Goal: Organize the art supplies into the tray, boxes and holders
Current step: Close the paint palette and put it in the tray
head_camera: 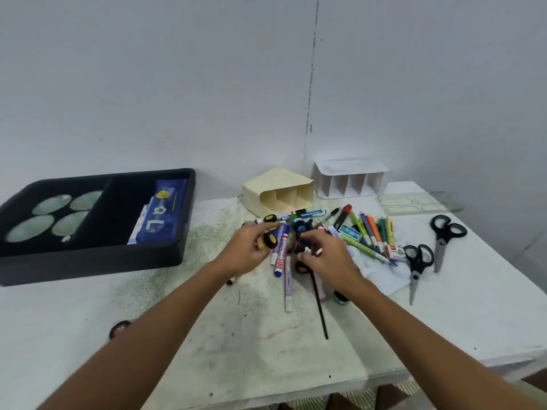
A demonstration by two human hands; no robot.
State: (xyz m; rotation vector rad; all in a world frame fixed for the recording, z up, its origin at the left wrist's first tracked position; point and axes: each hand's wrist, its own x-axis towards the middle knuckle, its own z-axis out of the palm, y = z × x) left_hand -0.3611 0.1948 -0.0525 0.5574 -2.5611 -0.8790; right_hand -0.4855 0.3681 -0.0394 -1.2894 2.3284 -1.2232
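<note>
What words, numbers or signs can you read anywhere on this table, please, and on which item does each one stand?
"L", beside a small white flower sign: on the blue pouch in the black tray.
"500": on the blue-and-white marker lying between the hands; the smaller print along it is too blurred to read.
"10": on the small teal box; the rest is blurred.
Print on the small red-and-white box and the other pens is too small to read.
</note>
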